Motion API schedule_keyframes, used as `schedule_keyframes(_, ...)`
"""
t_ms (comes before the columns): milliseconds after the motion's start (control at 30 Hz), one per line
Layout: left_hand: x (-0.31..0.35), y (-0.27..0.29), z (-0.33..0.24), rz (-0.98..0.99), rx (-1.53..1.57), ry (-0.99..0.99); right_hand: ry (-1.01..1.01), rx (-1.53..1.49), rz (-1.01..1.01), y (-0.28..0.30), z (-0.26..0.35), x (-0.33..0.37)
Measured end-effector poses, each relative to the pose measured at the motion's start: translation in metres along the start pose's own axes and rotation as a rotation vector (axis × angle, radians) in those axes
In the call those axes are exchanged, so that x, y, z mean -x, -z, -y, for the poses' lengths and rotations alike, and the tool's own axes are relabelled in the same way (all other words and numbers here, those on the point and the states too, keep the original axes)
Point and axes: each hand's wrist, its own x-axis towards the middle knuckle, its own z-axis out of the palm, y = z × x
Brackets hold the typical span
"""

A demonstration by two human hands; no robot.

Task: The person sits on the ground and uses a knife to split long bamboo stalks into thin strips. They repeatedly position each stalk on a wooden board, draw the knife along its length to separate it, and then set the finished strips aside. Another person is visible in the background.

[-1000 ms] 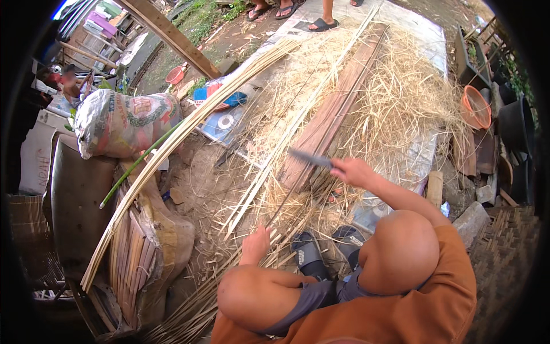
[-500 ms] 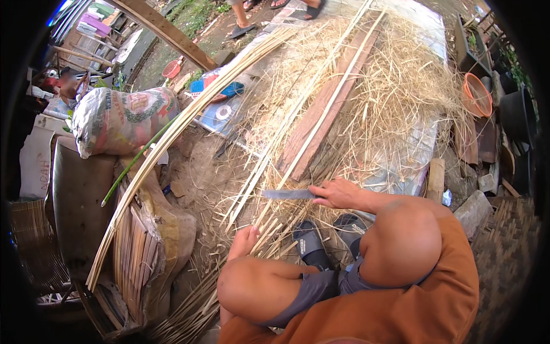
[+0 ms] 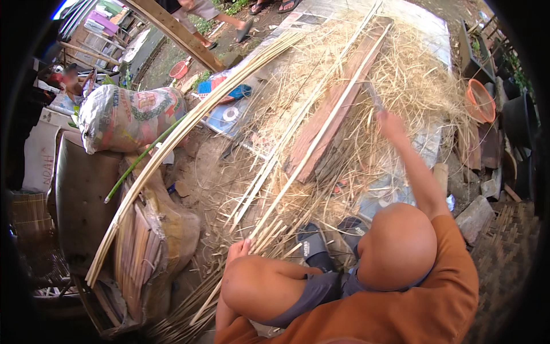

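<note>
My left hand (image 3: pixel 237 250), beside my left knee, pinches the near end of a long pale bamboo strip (image 3: pixel 344 103). The strip slants away from me over a reddish-brown wooden plank (image 3: pixel 317 123). My right hand (image 3: pixel 391 126) is closed around a knife, its arm stretched forward to the right of the plank. The knife blade (image 3: pixel 373 94) points away from me, close to the strip's far part; motion blurs it, and I cannot tell if it touches. More pale strips (image 3: pixel 275 150) lie left of the plank.
Curly shavings (image 3: pixel 407 74) cover the sheet around the plank. At left, a bundle of long strips (image 3: pixel 189 121) arches past a stuffed sack (image 3: pixel 134 117) and a worn chair (image 3: pixel 86 189). An orange basket (image 3: pixel 480 100) stands at right. Another person's legs (image 3: pixel 226 20) are at the top.
My right hand has swung the knife forward and right, from near my left hand to beside the plank's far part. My left hand stays low. A person's legs have come further into view.
</note>
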Motion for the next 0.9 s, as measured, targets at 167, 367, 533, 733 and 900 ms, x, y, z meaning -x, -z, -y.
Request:
schedule_keyframes(167,-0.034,-0.022,-0.001,0.032,-0.007,-0.111,0.208,0.032,0.158,-0.028,0.049,0.069)
schedule_keyframes(367,-0.077,-0.066,-0.071,-0.179,-0.432,-0.291,0.837,0.170,0.427,-0.107,0.075,0.166)
schedule_keyframes(533,-0.066,-0.051,-0.061,-0.116,-0.397,-0.209,0.157,0.090,-0.126,0.001,0.004,0.003)
schedule_keyframes(733,-0.087,-0.060,-0.086,-0.055,-0.131,-0.256,0.554,0.075,0.410,-0.085,0.074,0.143)
schedule_keyframes(900,-0.077,-0.065,-0.088,-0.058,-0.167,-0.269,0.441,0.016,0.320,-0.063,0.078,0.134)
